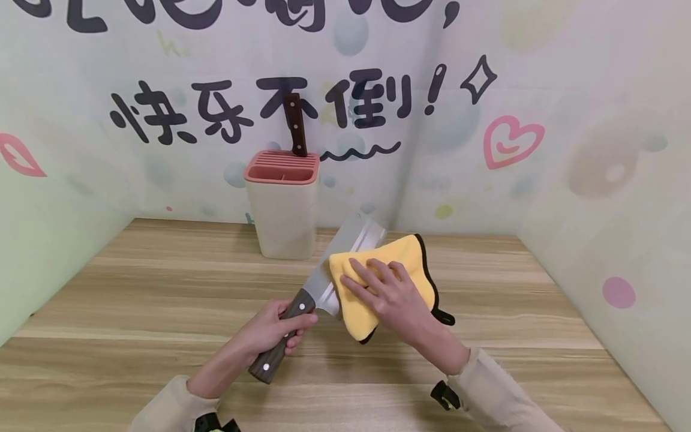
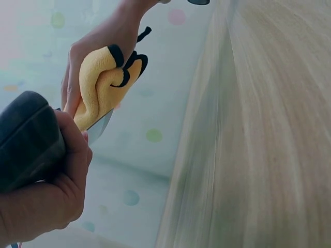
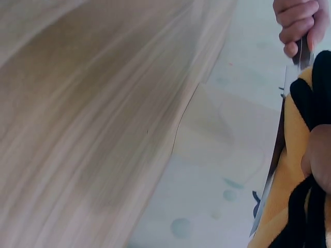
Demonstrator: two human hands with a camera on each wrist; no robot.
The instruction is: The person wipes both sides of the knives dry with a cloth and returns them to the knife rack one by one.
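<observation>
In the head view my left hand [image 1: 268,329] grips the dark riveted handle of a cleaver [image 1: 342,239], its wide steel blade slanting up and away to the right. My right hand [image 1: 394,297] holds a yellow cloth [image 1: 356,315] with black edging against the blade, covering part of it; the thumb is hidden there. The left wrist view has the cloth [image 2: 93,88] bunched in folds beside the blade. From the right wrist, the blade [image 3: 266,194] shows as a thin strip along the cloth [image 3: 289,181], and the left hand [image 3: 300,20] is around the handle.
A white knife block [image 1: 283,219] with a pink slotted top stands at the back of the wooden table [image 1: 162,312]. Another knife [image 1: 294,125] sticks up from it by its brown handle. A printed backdrop [image 1: 432,150] rises behind and along the sides.
</observation>
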